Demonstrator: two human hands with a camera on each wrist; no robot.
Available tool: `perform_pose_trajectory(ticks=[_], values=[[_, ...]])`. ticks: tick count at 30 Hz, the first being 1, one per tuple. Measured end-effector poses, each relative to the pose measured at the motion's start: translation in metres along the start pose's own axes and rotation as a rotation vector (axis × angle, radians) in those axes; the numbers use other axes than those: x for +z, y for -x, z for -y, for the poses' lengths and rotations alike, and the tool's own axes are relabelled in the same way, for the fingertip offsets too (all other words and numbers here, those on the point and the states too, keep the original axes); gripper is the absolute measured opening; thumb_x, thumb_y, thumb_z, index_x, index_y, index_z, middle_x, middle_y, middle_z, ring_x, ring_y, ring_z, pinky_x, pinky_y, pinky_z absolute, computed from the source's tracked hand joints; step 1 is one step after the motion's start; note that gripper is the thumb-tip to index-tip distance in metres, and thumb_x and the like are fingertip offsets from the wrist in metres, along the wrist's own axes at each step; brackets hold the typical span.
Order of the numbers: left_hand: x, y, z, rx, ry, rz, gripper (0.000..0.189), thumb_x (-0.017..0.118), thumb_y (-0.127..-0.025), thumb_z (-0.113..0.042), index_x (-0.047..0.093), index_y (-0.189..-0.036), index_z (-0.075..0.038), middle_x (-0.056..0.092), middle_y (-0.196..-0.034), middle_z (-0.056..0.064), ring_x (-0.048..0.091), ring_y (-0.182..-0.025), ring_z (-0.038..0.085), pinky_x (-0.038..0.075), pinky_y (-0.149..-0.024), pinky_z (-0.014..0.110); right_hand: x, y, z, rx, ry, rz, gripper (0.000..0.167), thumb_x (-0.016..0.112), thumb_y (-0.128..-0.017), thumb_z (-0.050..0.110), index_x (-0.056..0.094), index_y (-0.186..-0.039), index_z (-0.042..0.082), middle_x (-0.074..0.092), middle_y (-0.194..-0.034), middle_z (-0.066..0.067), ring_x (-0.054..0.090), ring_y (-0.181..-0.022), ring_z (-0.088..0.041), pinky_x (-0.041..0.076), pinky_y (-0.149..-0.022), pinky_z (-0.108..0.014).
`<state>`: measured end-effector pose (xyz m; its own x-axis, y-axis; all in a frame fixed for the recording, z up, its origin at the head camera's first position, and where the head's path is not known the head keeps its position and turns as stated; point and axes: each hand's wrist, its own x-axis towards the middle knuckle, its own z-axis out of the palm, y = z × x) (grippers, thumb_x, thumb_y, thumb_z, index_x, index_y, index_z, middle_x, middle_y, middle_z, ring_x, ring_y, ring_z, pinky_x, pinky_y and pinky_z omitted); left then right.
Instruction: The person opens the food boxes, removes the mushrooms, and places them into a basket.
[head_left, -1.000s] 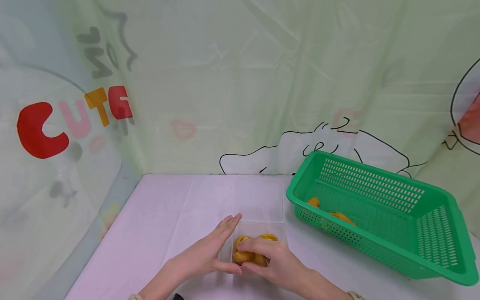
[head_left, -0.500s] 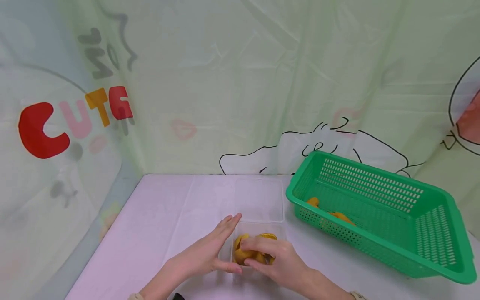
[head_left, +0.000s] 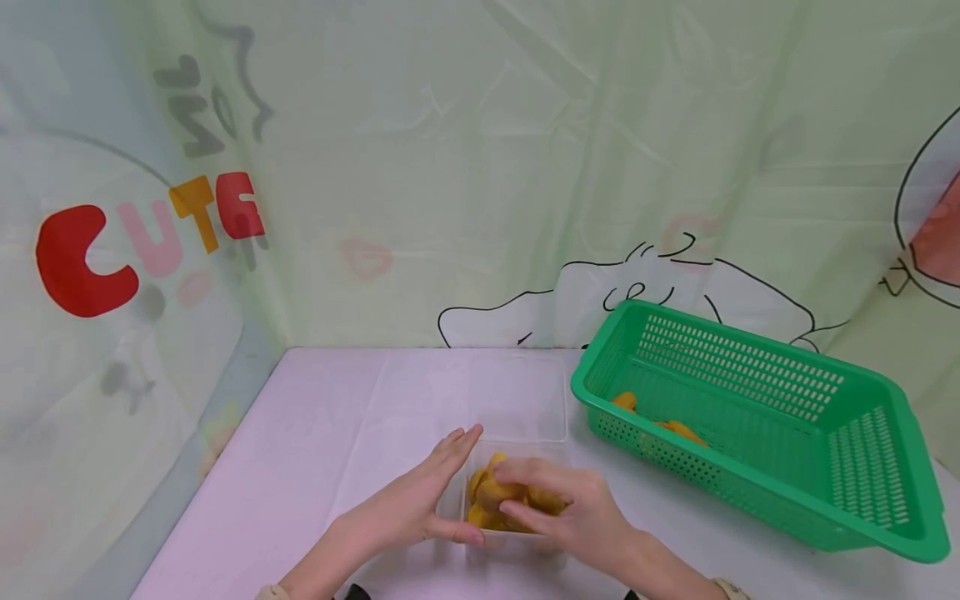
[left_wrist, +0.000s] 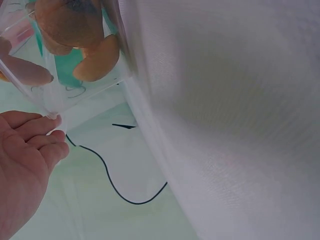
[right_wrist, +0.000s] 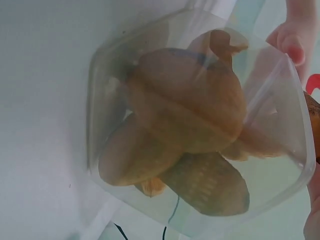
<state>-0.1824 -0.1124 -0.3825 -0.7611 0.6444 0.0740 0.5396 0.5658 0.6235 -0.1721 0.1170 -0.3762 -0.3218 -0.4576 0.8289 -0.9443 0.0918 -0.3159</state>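
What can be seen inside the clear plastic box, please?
Several orange-brown pieces are inside the clear plastic box. The right hand covers part of them in the head view, so their exact number cannot be told.

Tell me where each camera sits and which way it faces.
Head: head-worn, facing forward and down at the clear box; left hand, right hand visible.
Left wrist: on that wrist, facing the box's side; left fingers visible.
Right wrist: on that wrist, facing the box's wall; left thumb, part of right hand visible.
Both wrist views share the box and orange pieces.
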Motion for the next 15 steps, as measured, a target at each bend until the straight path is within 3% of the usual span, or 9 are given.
perform_pose_trajectory(ticks=[5, 10, 15], values=[[0.0, -0.001, 0.0, -0.009, 0.012, 0.008, 0.108, 0.064, -0.07, -0.061, -0.002, -0.149, -0.029, 0.002, -0.153, -0.006, 0.003, -0.139, 0.016, 0.028, -0.103, 0.049, -0.007, -0.004, -0.001, -0.033, -0.007, -0.031, 0.024, 0.069, -0.083, 0.013, 0.067, -0.101, -0.003, 0.068, -0.095, -0.014, 0.066, -0.087, -0.026, 0.05, -0.078, -0.025], [-0.001, -0.001, -0.001, -0.006, 0.007, 0.009, 0.108, 0.064, -0.07, -0.061, 0.001, -0.15, -0.025, 0.003, -0.153, -0.006, 0.003, -0.139, 0.017, 0.027, -0.103, 0.049, -0.019, -0.013, 0.004, -0.052, -0.007, -0.091, 0.023, 0.07, -0.083, 0.012, 0.067, -0.099, -0.005, 0.068, -0.094, -0.016, 0.066, -0.088, -0.025, 0.05, -0.076, -0.024], [-0.001, 0.0, -0.001, -0.004, -0.003, 0.005, 0.108, 0.063, -0.07, -0.062, 0.0, -0.15, -0.025, 0.004, -0.153, -0.006, 0.004, -0.139, 0.019, 0.024, -0.104, 0.049, -0.035, -0.024, 0.013, -0.043, 0.055, -0.17, 0.023, 0.07, -0.083, 0.013, 0.068, -0.095, -0.006, 0.068, -0.093, -0.017, 0.066, -0.089, -0.023, 0.05, -0.076, -0.023]])
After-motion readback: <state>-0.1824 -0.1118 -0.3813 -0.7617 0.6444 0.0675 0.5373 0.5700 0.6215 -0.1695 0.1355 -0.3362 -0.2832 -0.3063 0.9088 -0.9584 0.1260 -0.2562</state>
